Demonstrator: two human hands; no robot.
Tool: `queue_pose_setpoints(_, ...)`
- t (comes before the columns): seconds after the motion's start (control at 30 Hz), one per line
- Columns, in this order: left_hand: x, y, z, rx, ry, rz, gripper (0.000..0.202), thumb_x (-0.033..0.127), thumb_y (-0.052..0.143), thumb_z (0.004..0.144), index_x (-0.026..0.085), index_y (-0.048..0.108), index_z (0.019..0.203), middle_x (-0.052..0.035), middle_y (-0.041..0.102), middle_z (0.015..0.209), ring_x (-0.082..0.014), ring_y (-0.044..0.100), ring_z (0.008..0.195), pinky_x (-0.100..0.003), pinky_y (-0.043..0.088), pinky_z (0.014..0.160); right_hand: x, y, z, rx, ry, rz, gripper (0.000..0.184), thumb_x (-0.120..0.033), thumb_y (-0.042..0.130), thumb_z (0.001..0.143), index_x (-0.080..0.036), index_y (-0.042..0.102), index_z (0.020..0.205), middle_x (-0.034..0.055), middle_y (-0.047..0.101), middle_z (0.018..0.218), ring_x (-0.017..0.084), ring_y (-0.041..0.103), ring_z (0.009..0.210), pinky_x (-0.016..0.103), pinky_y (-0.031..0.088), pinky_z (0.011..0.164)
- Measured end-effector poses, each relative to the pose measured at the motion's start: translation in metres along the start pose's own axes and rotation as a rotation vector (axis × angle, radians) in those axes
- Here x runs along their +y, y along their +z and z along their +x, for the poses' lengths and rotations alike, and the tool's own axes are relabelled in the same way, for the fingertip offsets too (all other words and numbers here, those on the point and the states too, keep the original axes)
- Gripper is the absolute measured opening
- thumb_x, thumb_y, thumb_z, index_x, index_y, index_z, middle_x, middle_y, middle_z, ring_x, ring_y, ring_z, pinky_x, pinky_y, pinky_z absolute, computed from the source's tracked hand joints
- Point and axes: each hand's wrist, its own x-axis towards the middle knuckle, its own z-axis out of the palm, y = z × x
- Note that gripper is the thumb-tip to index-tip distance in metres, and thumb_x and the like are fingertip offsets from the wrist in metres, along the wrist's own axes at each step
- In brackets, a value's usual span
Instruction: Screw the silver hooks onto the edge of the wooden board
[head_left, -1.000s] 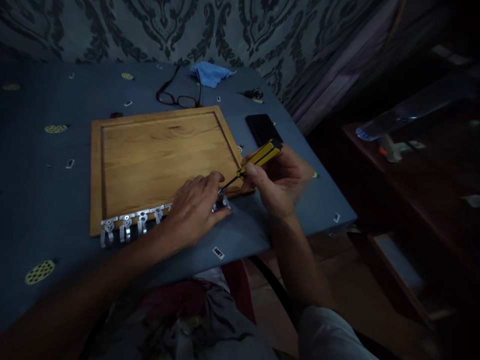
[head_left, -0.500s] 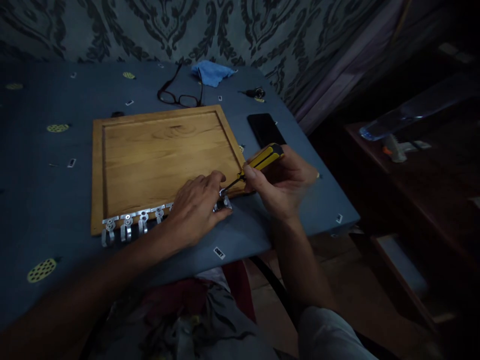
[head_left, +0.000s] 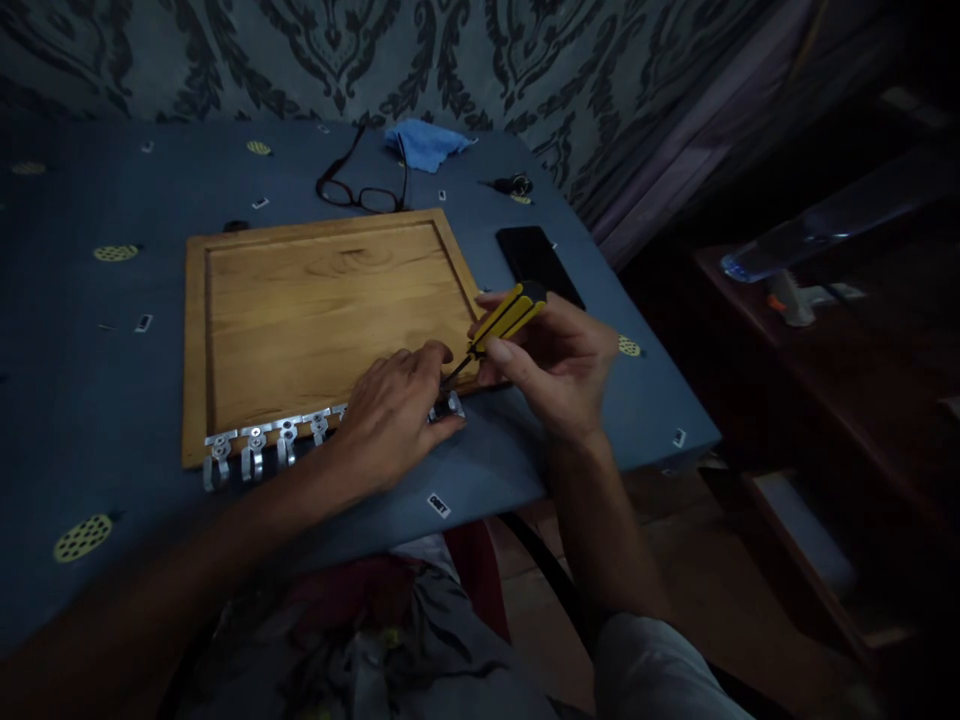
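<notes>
A framed wooden board point(head_left: 330, 320) lies flat on the table, with a metal hook rail point(head_left: 287, 430) along its near edge. The rail carries several silver hooks that hang past the board. My left hand point(head_left: 390, 420) is closed over the rail's right part, index finger on the board side and thumb below by the last hook; it hides the rail's middle. In my right hand point(head_left: 562, 365) is a yellow and black screwdriver point(head_left: 510, 318), gripped by the handle and tilted. Its shaft points down to the rail beside my left fingertips, where the tip is hard to make out.
Behind the board are eyeglasses point(head_left: 367, 198), a blue cloth point(head_left: 429, 146) and a small dark tool point(head_left: 510, 185). A black phone point(head_left: 536, 262) lies right of the board. Farther right, a clear bottle point(head_left: 780, 245) and a white-orange object point(head_left: 791, 300) rest on dark furniture.
My right hand has turned and shifted slightly left, bringing the screwdriver handle a little left and steeper. The left hand and the board stay in place.
</notes>
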Motion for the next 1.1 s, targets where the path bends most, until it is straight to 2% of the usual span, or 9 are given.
queue_pose_setpoints(0.1,0.001,-0.001,0.0,-0.002,-0.003,-0.002,0.047,0.027,0.081,0.089,0.019,0.049,0.122,-0.0113,0.072,0.119,-0.0337,0.068,0.115,-0.049,0.055,0.098,0.001,0.0,-0.001,-0.019,-0.01,0.0,0.023,-0.035,0.093,0.078,-0.024,0.077,0.09,-0.0052,0.068,0.073,0.008,0.062,0.048,0.02,0.052,0.043)
queue_pose_setpoints(0.2,0.001,-0.001,0.0,0.005,-0.001,-0.003,0.049,0.026,0.081,0.088,0.019,0.048,0.124,-0.0116,0.072,0.12,-0.0336,0.068,0.116,-0.049,0.055,0.098,0.003,0.003,-0.002,0.017,-0.032,0.017,0.027,-0.036,0.095,0.075,-0.024,0.074,0.087,-0.0052,0.068,0.078,0.007,0.061,0.047,0.02,0.051,0.04)
queue_pose_setpoints(0.27,0.002,0.0,0.001,0.007,-0.002,-0.002,0.05,0.026,0.081,0.088,0.02,0.048,0.125,-0.0109,0.072,0.121,-0.0329,0.068,0.116,-0.048,0.055,0.098,0.004,0.005,-0.002,0.06,-0.039,0.002,0.029,-0.038,0.095,0.075,-0.025,0.071,0.085,-0.0047,0.068,0.081,0.007,0.061,0.047,0.021,0.05,0.038)
queue_pose_setpoints(0.47,-0.002,0.003,-0.001,0.044,0.028,0.011,0.047,0.029,0.08,0.089,0.023,0.048,0.123,-0.0075,0.073,0.116,-0.0305,0.069,0.112,-0.045,0.054,0.095,0.004,0.005,-0.003,0.227,-0.11,-0.025,0.039,-0.053,0.087,0.083,-0.025,0.06,0.08,-0.0076,0.062,0.065,0.006,0.052,0.041,0.021,0.042,0.035)
queue_pose_setpoints(0.63,-0.003,0.004,-0.002,0.05,0.047,0.002,0.046,0.03,0.08,0.09,0.023,0.047,0.122,-0.007,0.074,0.116,-0.0293,0.07,0.111,-0.044,0.055,0.092,0.007,0.002,-0.012,0.199,-0.059,-0.071,0.038,-0.049,0.086,0.084,-0.024,0.058,0.079,-0.0068,0.064,0.071,0.006,0.054,0.043,0.022,0.043,0.037)
queue_pose_setpoints(0.83,-0.003,0.005,-0.001,0.069,0.031,0.003,0.049,0.029,0.081,0.088,0.023,0.047,0.122,-0.0061,0.074,0.115,-0.0293,0.07,0.11,-0.044,0.055,0.091,0.011,0.001,-0.014,0.255,-0.131,-0.101,0.036,-0.049,0.083,0.088,-0.025,0.057,0.082,-0.0082,0.062,0.066,0.007,0.057,0.043,0.022,0.043,0.037)
queue_pose_setpoints(1.1,0.0,0.002,-0.001,0.022,0.0,-0.013,0.05,0.027,0.082,0.088,0.022,0.049,0.125,-0.0083,0.073,0.119,-0.0316,0.069,0.115,-0.047,0.054,0.096,0.014,-0.002,-0.016,0.17,-0.074,-0.121,0.029,-0.048,0.083,0.088,-0.026,0.063,0.086,-0.0054,0.06,0.076,0.007,0.054,0.047,0.023,0.045,0.039)
